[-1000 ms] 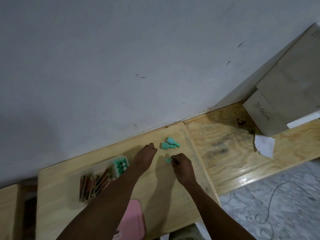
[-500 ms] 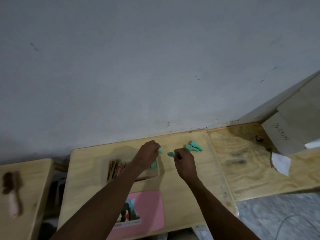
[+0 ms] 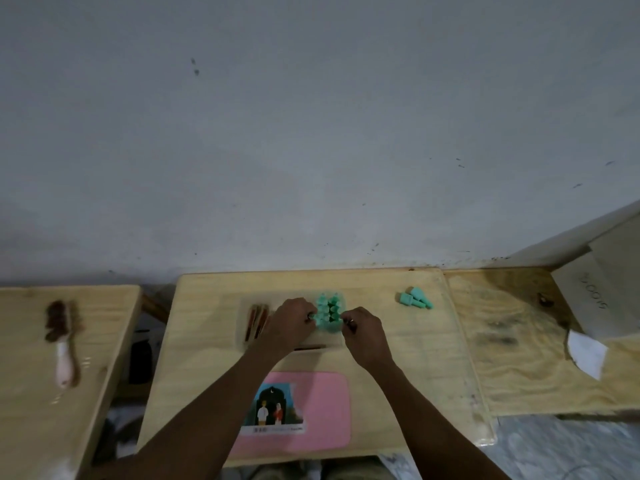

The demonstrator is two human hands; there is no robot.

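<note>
A cluster of several green caps [image 3: 329, 311] stands in the right end of a clear shallow tray [image 3: 242, 337] on the middle wooden desk [image 3: 408, 362]. Reddish-brown sticks [image 3: 256, 318] lie in the tray's left end. My left hand [image 3: 291, 327] has curled fingers pinching a green cap at the cluster's left side. My right hand [image 3: 365, 336] pinches at the cluster's right side; its fingertips hide what they hold. Two loose green caps [image 3: 415, 298] lie on the desk to the right.
A pink lid with a picture label [image 3: 311, 410] lies at the desk's front. A brush with a pale handle [image 3: 64, 344] lies on the left desk. The right desk [image 3: 519, 358] carries a cardboard box [image 3: 609, 282] and white paper [image 3: 587, 353]. A grey wall stands behind.
The view has swung down and left. My right hand has carried a green cap from beside the loose caps to the cluster in the tray. My left hand has stayed at the tray.
</note>
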